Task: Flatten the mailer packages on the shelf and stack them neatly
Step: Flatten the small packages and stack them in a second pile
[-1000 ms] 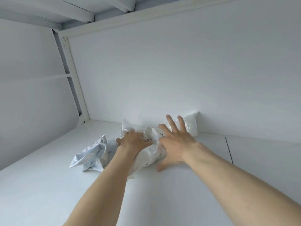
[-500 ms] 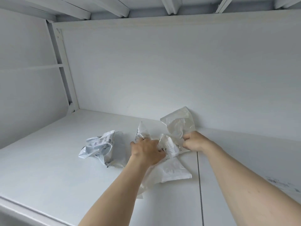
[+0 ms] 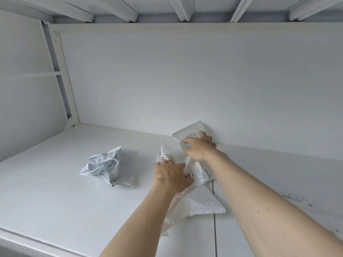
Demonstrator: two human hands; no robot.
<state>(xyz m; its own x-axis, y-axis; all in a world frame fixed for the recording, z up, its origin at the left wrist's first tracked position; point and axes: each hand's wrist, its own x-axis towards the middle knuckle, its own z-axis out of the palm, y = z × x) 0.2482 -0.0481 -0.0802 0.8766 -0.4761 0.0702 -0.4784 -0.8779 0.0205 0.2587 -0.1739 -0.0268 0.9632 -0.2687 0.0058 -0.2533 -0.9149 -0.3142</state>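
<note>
A crumpled white mailer [image 3: 198, 201] lies in the middle of the white shelf [image 3: 55, 191]. My left hand [image 3: 171, 176] grips its bunched middle, with a printed flap sticking up past my knuckles. My right hand [image 3: 197, 148] reaches to the back wall and holds a translucent white mailer [image 3: 187, 133] that leans against the wall. A third mailer [image 3: 109, 165], grey-white with a barcode label, sits crumpled to the left, apart from both hands.
The back wall [image 3: 185, 80] rises right behind the mailers. A flat labelled mailer [image 3: 297, 199] lies at the right, partly behind my forearm. A seam [image 3: 215, 229] splits the shelf boards. The front edge [image 3: 37, 243] runs along the lower left.
My right hand let go of the middle mailer and moved up and back onto the translucent mailer at the wall. My left hand keeps its grip. The view has tilted up.
</note>
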